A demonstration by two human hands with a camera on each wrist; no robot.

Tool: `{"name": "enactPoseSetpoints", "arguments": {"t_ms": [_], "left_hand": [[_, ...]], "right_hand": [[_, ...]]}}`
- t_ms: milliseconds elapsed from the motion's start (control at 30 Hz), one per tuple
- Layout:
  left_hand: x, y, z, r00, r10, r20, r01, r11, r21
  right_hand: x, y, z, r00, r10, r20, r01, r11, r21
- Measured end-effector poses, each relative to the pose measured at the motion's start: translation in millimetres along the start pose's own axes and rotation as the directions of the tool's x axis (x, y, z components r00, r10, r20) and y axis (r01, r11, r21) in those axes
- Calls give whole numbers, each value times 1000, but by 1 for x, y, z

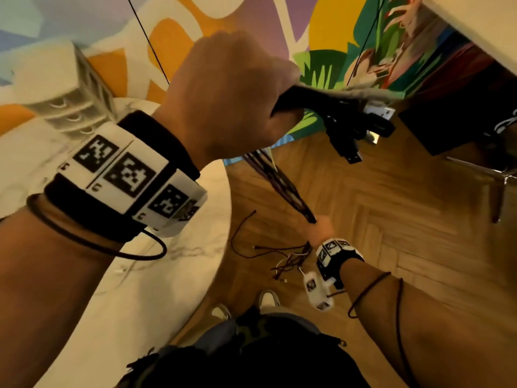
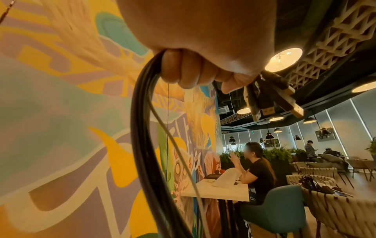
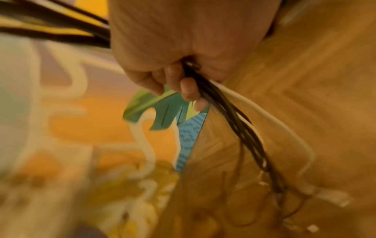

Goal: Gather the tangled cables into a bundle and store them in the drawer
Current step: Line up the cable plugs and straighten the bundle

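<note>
My left hand [image 1: 237,91] is raised high and grips the upper end of the cable bundle [image 1: 282,183]; several black plugs [image 1: 355,127] stick out past its fist. In the left wrist view the curled fingers [image 2: 191,75] wrap black and white cables [image 2: 146,145], with USB plugs [image 2: 272,99] beyond them. The bundle runs taut down to my right hand [image 1: 321,231], low over the floor, which grips it further along [image 3: 205,90]. Loose cable ends [image 1: 282,259] trail on the floor below. A white drawer unit [image 1: 70,99] stands on the table at left.
A white marble table [image 1: 156,289] curves along my left. Herringbone wood floor [image 1: 391,214] spreads to the right, with a chair leg [image 1: 498,191] and another table's edge [image 1: 475,26]. A painted mural wall [image 1: 349,40] is ahead. A seated person [image 2: 256,169] is at a distant table.
</note>
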State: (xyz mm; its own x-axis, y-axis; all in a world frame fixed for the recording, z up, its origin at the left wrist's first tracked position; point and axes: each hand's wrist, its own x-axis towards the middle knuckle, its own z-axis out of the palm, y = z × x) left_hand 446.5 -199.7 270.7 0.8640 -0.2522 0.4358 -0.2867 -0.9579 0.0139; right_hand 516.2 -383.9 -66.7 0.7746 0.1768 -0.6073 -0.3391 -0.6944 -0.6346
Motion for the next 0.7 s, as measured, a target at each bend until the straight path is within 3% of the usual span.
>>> {"name": "enactPoseSetpoints", "arguments": {"t_ms": [100,200,300,333,400,467,533,567,633,700], "left_hand": [[1,6,12,998,37,-43,-38,999,-20],[3,17,33,997,4,-80,-14,991,-131],[4,27,61,976,-210,-53,165,881,-443],[1,31,73,949,-314,-11,253,785,-566],[-6,38,102,858,-484,171,431,496,-754],[-14,44,125,766,-528,368,549,238,-802],[-19,49,138,741,-498,450,572,118,-812],[-20,53,140,740,-483,469,571,81,-817],[-22,60,144,733,-465,497,574,30,-818],[-26,61,148,730,-475,492,573,33,-819]], "right_hand": [[6,25,-4,996,-24,90,57,924,-377],[13,35,-5,982,10,188,80,882,-465],[6,24,-12,965,-82,250,191,872,-451],[0,15,-16,952,-174,253,270,869,-414],[-18,-9,-30,912,-347,220,396,884,-249],[-42,-38,-47,860,-462,218,440,887,142],[-64,-60,-63,785,-555,276,337,756,561],[-71,-69,-69,750,-586,307,246,678,693],[-80,-86,-78,707,-620,340,143,596,790],[-82,-99,-80,700,-622,351,162,617,770]]}}
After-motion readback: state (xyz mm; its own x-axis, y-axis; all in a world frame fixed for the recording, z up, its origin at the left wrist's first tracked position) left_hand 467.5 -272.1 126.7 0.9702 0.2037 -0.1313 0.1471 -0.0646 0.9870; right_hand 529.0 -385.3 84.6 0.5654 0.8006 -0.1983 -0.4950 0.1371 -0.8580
